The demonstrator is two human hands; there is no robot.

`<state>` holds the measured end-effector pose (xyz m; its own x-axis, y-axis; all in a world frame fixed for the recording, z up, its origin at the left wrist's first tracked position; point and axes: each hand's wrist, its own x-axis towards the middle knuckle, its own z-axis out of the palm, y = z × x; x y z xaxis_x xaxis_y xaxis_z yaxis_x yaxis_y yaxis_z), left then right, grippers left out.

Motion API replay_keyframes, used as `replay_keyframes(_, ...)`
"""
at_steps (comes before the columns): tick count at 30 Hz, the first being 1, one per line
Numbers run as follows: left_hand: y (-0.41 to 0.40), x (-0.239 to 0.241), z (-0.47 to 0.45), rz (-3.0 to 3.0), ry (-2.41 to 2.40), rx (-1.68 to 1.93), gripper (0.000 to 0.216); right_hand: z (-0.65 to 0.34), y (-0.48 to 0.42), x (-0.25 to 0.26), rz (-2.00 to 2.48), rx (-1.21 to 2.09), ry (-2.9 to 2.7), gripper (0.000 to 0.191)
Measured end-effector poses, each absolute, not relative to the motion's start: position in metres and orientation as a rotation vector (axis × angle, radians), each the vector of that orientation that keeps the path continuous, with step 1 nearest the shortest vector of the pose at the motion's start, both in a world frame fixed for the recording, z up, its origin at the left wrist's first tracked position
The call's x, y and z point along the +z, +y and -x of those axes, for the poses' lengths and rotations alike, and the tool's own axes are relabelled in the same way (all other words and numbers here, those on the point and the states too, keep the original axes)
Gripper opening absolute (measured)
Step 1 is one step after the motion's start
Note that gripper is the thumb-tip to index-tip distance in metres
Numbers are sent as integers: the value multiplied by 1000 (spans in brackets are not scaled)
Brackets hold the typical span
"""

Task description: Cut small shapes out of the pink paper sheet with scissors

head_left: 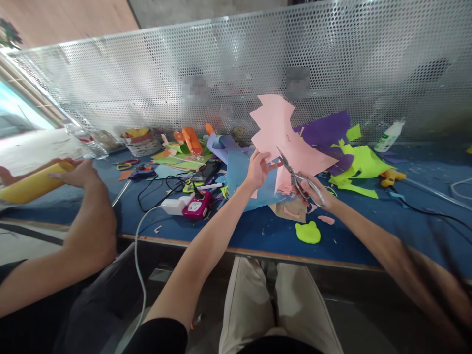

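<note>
My left hand [258, 169] pinches the lower edge of a jagged pink paper sheet [280, 132] and holds it upright over the blue table [368, 231]. In my right hand [313, 189] are silver scissors [293, 172], their blades open against the sheet's lower edge. A light blue paper sheet [238, 174] lies beneath my left hand. Pink offcuts [326, 220] and a yellow-green cut-out shape [309, 232] lie near the table's front edge.
Another person's arm [84, 216] at the left holds a yellow paper roll [33, 184]. Purple paper [328, 130] and lime paper [356, 164], an orange tool [191, 140], a basket [142, 142], a magenta device [197, 206] with cables, a white bottle [389, 136] and a perforated metal screen [236, 64] are in view.
</note>
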<state>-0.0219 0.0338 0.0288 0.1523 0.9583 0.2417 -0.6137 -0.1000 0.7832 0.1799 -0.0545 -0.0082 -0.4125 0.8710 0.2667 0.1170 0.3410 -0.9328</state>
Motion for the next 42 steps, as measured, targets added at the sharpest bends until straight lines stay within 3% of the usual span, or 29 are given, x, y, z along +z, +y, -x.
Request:
replay_keyframes(22, 30, 24, 14, -966, 432, 1312, 19, -180, -38, -31, 673, 1155, -1711, 40)
replay_keyframes(37, 27, 26, 17, -1099, 430, 1208, 32, -183, -26, -45, 533, 1251, -1695, 48)
replay_keyframes(42, 26, 27, 18, -1103, 423, 1169, 27, -180, -25, -49, 505, 1288, -1686, 51)
